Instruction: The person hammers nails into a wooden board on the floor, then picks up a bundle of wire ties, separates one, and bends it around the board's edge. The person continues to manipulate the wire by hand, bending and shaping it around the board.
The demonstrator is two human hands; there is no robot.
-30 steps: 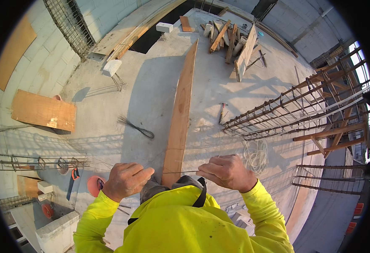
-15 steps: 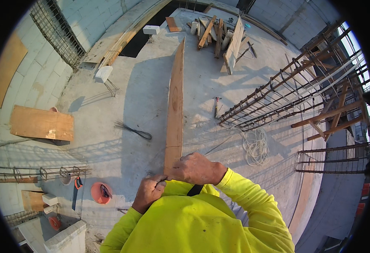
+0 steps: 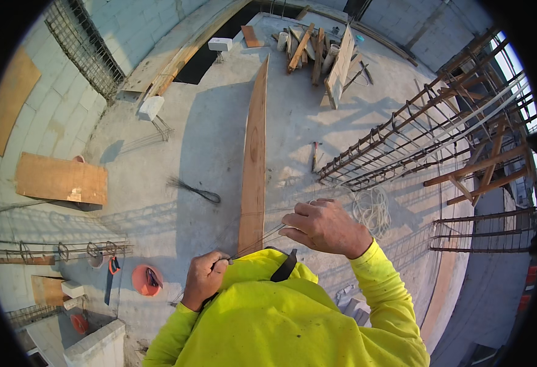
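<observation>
Thin strands of wire (image 3: 255, 245) stretch between my two hands. My left hand (image 3: 205, 279) is closed on one end, with the thumb pressed against the fingers. To the right and a little farther off, my right hand (image 3: 329, 227) pinches the strands between thumb and fingers. Behind the wire a long, narrow plywood board (image 3: 254, 159) stands on edge, running away from my body. Its near end meets the front of my yellow top, and neither hand touches the board. A dark bundle of tie wire (image 3: 204, 194) lies on the floor left of the board.
A hammer (image 3: 315, 156) and coiled white cord (image 3: 372, 211) lie to the right, beside a rebar cage (image 3: 397, 144). On the left are a handsaw (image 3: 110, 281), a red bucket (image 3: 140, 278) and a plywood sheet (image 3: 60, 178). Scrap timber (image 3: 302, 48) is piled at the back.
My right hand has moved right and away from the left hand, drawing the wire strands out between them. My left hand has shifted slightly left. The board has barely moved.
</observation>
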